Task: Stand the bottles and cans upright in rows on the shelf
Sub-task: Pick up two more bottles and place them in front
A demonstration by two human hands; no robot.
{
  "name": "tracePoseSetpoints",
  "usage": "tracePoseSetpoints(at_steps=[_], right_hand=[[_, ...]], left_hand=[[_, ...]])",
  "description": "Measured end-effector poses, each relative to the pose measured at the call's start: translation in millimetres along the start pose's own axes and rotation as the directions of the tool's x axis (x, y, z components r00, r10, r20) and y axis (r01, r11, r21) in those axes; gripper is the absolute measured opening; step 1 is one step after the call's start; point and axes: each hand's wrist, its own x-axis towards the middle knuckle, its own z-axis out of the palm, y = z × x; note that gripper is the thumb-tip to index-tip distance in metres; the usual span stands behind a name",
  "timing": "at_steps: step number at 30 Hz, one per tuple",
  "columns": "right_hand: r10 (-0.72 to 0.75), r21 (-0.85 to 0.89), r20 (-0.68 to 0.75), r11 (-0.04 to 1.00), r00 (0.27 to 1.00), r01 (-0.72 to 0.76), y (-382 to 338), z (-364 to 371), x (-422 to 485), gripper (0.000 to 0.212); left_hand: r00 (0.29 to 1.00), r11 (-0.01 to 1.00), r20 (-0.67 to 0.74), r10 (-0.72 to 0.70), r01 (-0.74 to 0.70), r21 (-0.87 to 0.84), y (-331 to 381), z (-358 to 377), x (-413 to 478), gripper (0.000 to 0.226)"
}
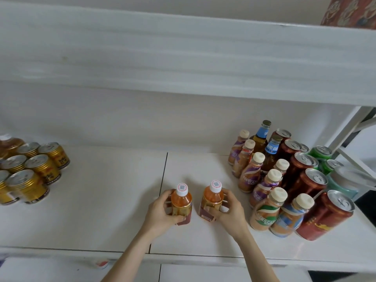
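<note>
Most of the stock looks already placed on the white shelf (101, 200). At the far left stands a tidy block of gold drink cans with silver tops (42, 167). At the right sit rows of brown-and-purple coffee bottles with cream caps (252, 176), two amber glass bottles with blue neck labels (270, 153), dark red cans (307, 184) and green cans (321, 153), all upright.

The middle stretch is bare apart from the two in hand. The left hand (160, 214) has its grip wrapped around a small orange plastic bottle with a white cap (181, 202), and the right hand (230, 212) is closed likewise on a second orange bottle (212, 197). Both bottles stand upright near the front edge, side by side but apart, and seem to be resting on the shelf.

I'd judge the job well advanced; these two still want sliding into line, and whether more stock waits out of sight I can't tell.
</note>
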Motion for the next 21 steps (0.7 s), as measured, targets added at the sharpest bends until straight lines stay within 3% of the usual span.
tracePoseSetpoints(at_steps=[9,21], right_hand=[[-0.026,-0.024,-0.034,0.999,0.999,0.026,-23.1,41.1,-40.4,0.056],[-0.057,0.020,-0.085,0.998,0.995,0.059,-86.2,151.8,-90.5,0.059]], left_hand=[[0.999,0.999,0.024,0.042,-0.042,0.004,-8.5,-59.6,-26.7,0.068],[0.993,0.994,0.075,0.092,-0.096,0.049,-32.9,-184.9,-68.4,0.069]])
